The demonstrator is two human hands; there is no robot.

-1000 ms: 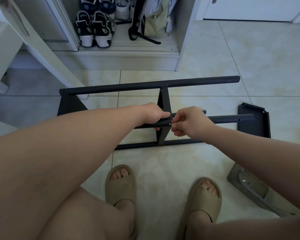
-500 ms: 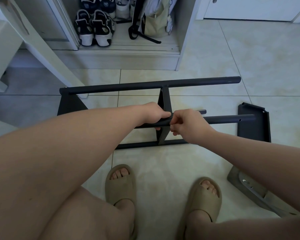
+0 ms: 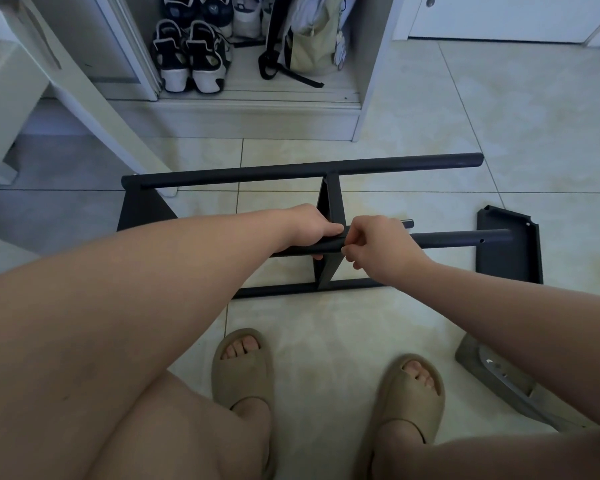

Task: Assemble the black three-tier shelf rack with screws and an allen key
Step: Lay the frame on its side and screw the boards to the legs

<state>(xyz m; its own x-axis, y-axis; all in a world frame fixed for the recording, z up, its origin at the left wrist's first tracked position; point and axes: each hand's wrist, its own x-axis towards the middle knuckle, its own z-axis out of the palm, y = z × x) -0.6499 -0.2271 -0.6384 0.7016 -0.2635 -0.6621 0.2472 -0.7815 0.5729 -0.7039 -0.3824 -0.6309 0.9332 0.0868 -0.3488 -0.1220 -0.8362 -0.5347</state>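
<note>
Pale tiled floor (image 3: 499, 116) fills the view, with a cupboard (image 3: 361, 98) holding shoes (image 3: 187, 60) and a bag (image 3: 309, 39) beyond the rack.

The rack (image 3: 291, 171) lies on its side on the floor, half built. Its long axis runs left to right, rising slightly to the right. The closed end is at the left and the free tube ends point right. A loose panel (image 3: 506, 251) lies flat at the rack's right end. I cannot tell whether the tube tip touches it.

A cross plate (image 3: 329, 202) stands at the rack's middle, and the raised tube (image 3: 458, 237) passes through that joint. Its open end points right, with a screw hole (image 3: 482, 241) near the tip.

The left hand (image 3: 312, 226) wraps the tube just left of the plate. The right hand (image 3: 378, 244) sits just right of the plate with its fingers curled tight against the tube. Whether they pinch a screw, the key or only the tube cannot be told.

The rack looks like painted metal tube: stiff, probably fairly light, and smooth enough to turn in a loose grip. Half bolted, it will likely wobble at the joints. The best hold seems to be on the tube close to the plate, as the left hand has it, not out at the free end, where leverage would strain the joint.
</note>
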